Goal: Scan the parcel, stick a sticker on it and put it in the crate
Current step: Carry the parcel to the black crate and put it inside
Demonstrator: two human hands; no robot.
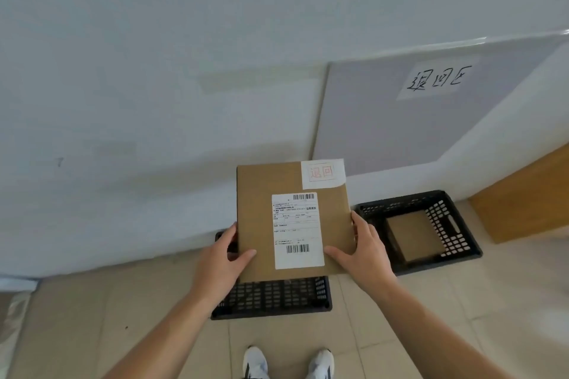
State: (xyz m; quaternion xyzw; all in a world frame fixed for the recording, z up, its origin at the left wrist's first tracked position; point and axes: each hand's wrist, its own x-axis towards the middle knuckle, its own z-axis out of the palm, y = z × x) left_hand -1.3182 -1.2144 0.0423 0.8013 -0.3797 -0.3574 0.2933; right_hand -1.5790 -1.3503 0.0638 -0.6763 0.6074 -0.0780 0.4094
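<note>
Parcel: flat brown cardboard parcel (289, 218), held up in the air above the nearer black crate (271, 298), printed face toward the camera.
Left hand (223, 258): grip closed on the parcel's lower left edge, thumb on the front face.
Right hand (363, 248): grip closed on the lower right edge, thumb on the front.
Sticker: white sticker (323, 173) with red characters, stuck at the parcel's top right corner.
Shipping label (297, 231): white, with barcodes, centred right on the face.
Second crate (418, 229): on the floor to the right, by the wall, a small brown box (412, 234) inside.
Sign (438, 78): handwritten paper on a grey board above the second crate.
Floor: beige tiles, white shoes (255, 361) at the bottom edge.
</note>
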